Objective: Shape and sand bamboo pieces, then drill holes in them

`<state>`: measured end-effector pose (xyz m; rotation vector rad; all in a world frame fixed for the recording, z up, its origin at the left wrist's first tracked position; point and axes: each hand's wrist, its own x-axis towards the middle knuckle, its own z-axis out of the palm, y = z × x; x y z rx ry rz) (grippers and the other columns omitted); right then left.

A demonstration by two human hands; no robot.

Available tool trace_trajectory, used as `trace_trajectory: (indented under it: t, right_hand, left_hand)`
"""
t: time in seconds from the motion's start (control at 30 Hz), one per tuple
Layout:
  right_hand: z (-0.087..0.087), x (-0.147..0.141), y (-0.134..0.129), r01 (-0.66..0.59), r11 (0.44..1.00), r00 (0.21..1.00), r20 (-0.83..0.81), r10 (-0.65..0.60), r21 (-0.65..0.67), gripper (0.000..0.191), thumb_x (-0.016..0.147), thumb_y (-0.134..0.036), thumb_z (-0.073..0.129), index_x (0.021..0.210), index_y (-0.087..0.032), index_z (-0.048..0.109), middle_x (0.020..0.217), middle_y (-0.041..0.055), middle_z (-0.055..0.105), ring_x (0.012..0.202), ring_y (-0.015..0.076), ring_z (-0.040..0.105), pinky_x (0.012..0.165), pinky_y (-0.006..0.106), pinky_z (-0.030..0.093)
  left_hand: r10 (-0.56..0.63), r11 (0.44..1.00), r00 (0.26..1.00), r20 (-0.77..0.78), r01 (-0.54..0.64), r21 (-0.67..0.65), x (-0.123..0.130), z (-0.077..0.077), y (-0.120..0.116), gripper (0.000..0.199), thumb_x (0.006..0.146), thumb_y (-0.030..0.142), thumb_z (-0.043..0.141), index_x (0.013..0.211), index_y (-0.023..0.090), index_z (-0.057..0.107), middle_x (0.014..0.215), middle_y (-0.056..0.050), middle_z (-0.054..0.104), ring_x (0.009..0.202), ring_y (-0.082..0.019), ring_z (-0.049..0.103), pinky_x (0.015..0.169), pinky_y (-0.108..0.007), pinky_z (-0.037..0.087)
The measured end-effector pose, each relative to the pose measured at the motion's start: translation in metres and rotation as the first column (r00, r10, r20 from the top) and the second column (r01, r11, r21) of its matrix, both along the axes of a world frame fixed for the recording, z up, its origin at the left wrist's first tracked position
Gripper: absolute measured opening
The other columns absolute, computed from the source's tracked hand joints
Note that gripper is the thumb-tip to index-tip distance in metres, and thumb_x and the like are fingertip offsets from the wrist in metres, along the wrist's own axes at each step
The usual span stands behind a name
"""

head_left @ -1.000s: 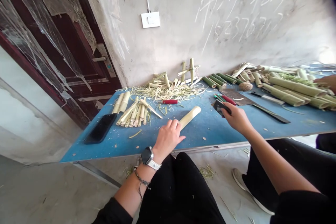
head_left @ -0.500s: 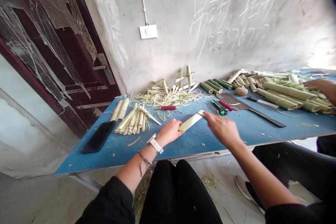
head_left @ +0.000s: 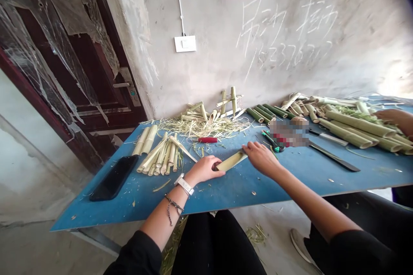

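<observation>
Gripping a pale split bamboo strip on the blue counter, the left fingers are curling around it while the right fingers are touching its far end, their grip unclear; a slip could splinter it.

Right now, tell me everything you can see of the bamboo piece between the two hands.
The bamboo piece is a short, straight length of pale yellow-green bamboo, apparently split lengthwise, with a dark hollow showing at its left end. That end sits against the fingers of the left hand. Its right end reaches the fingertips of the right hand, though contact is hard to confirm. It slants upward to the right over the blue table; whether it touches the table cannot be told.
</observation>
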<state>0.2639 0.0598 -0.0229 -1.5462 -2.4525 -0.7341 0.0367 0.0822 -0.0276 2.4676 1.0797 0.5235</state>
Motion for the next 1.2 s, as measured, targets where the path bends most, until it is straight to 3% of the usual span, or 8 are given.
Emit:
trace_trajectory:
  t: [0.17,0.33,0.47,0.63,0.8,0.93,1.1,1.2]
  right_hand:
    - [-0.017,-0.003,0.008,-0.249,0.967,0.967,-0.069,0.244,-0.062,0.04,0.086,-0.011,0.04,0.126,-0.015,0.046,0.124,0.0128,0.047,0.11,0.0241,0.046,0.092,0.038,0.041]
    - [-0.027,0.014,0.016,-0.06,0.996,0.983,-0.175,0.047,-0.071,0.041,0.084,-0.008,0.037,0.123,-0.008,0.049,0.126,0.0189,0.047,0.114,0.0287,0.046,0.094,0.046,0.04]
    - [-0.027,0.007,0.002,-0.345,0.93,0.926,-0.207,0.315,-0.129,0.05,0.085,-0.009,0.036,0.134,-0.017,0.036,0.139,0.0097,0.032,0.127,0.0221,0.03,0.101,0.04,0.035]
    - [-0.026,0.01,0.006,-0.028,0.997,0.978,-0.207,0.014,-0.066,0.043,0.083,-0.006,0.036,0.124,-0.008,0.048,0.127,0.0186,0.046,0.118,0.0287,0.042,0.095,0.047,0.039]
    - [-0.028,0.0,0.007,-0.398,0.902,0.911,-0.19,0.366,-0.168,0.052,0.085,-0.011,0.035,0.136,-0.02,0.032,0.14,0.0065,0.032,0.128,0.0201,0.028,0.102,0.04,0.033]
    - [-0.032,0.009,0.015,-0.041,0.996,0.973,-0.232,0.022,-0.08,0.044,0.084,-0.008,0.033,0.125,-0.007,0.047,0.129,0.0192,0.044,0.12,0.029,0.039,0.097,0.047,0.038]
    - [-0.029,0.012,0.015,-0.343,0.926,0.928,-0.21,0.308,-0.159,0.048,0.088,-0.013,0.032,0.136,-0.018,0.033,0.14,0.009,0.03,0.127,0.0211,0.029,0.102,0.04,0.033]
    - [-0.024,0.019,0.021,-0.094,0.985,0.975,-0.212,0.061,-0.147,0.045,0.086,-0.009,0.03,0.13,-0.009,0.041,0.133,0.0177,0.04,0.121,0.0267,0.038,0.098,0.045,0.037]
  left_hand:
    - [-0.041,0.997,0.998,-0.052,0.044,0.057,-0.001,0.002,0.001,0.043,0.069,0.051,0.06,0.097,0.019,0.061,0.086,-0.003,0.058,0.076,-0.015,0.056,0.067,-0.024,0.042]
    - [0.028,0.998,0.997,-0.073,-0.024,0.053,-0.002,0.002,0.001,0.04,0.073,0.044,0.059,0.104,0.02,0.059,0.095,-0.005,0.058,0.079,-0.016,0.057,0.069,-0.025,0.043]
    - [0.062,0.997,0.998,-0.021,-0.06,0.055,0.0,0.002,-0.002,0.041,0.07,0.041,0.063,0.104,0.02,0.055,0.09,-0.003,0.061,0.077,-0.016,0.058,0.065,-0.024,0.043]
    - [0.026,1.0,1.0,-0.006,-0.026,-0.003,0.003,0.007,-0.008,0.033,0.071,0.042,0.06,0.094,0.02,0.055,0.082,0.0,0.063,0.069,-0.014,0.058,0.058,-0.022,0.04]
    - [0.054,0.993,0.998,-0.015,-0.052,0.101,0.002,0.008,-0.006,0.025,0.069,0.039,0.062,0.081,0.018,0.058,0.086,-0.002,0.059,0.072,-0.013,0.055,0.062,-0.023,0.041]
    - [0.049,0.997,0.999,0.011,-0.049,0.057,0.0,0.005,-0.002,0.026,0.07,0.04,0.06,0.083,0.018,0.059,0.085,-0.001,0.058,0.07,-0.012,0.054,0.06,-0.022,0.039]
    - [0.042,0.998,0.999,-0.009,-0.041,0.045,-0.002,0.004,0.002,0.027,0.073,0.043,0.057,0.079,0.018,0.063,0.076,-0.001,0.058,0.063,-0.011,0.051,0.056,-0.022,0.036]
    - [0.056,0.998,0.998,0.001,-0.056,0.027,-0.002,0.004,0.004,0.029,0.074,0.044,0.057,0.084,0.018,0.065,0.078,-0.001,0.06,0.062,-0.011,0.051,0.055,-0.022,0.035]
